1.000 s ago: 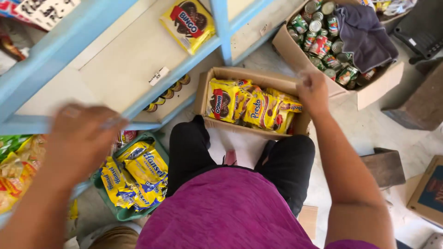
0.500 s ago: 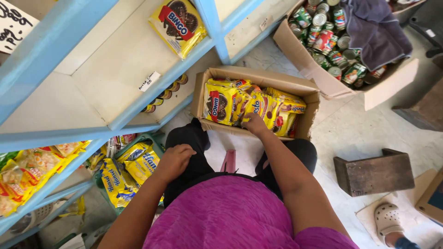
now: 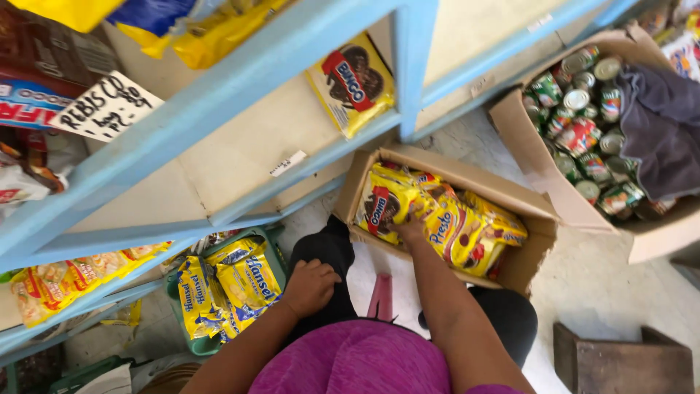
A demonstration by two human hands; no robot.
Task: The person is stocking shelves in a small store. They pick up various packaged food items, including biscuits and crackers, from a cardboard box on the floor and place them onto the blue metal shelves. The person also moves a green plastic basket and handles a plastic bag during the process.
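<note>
Right hand (image 3: 410,230) reached further onto yellow pkts (image 3: 445,219).

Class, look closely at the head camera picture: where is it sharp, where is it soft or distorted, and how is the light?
Head view: even, soft daylight, no hard shadows; the right hand in the cardboard box of yellow snack packets is fairly sharp; the left hand resting on the knee is clear; the near blue shelf frame looks soft and its lines splay out from the wide lens; the tins show slight glare.

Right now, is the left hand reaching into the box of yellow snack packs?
No, the left hand rests on the person's dark-clad knee, while the right hand is the one in the cardboard box of yellow snack packs.
</note>
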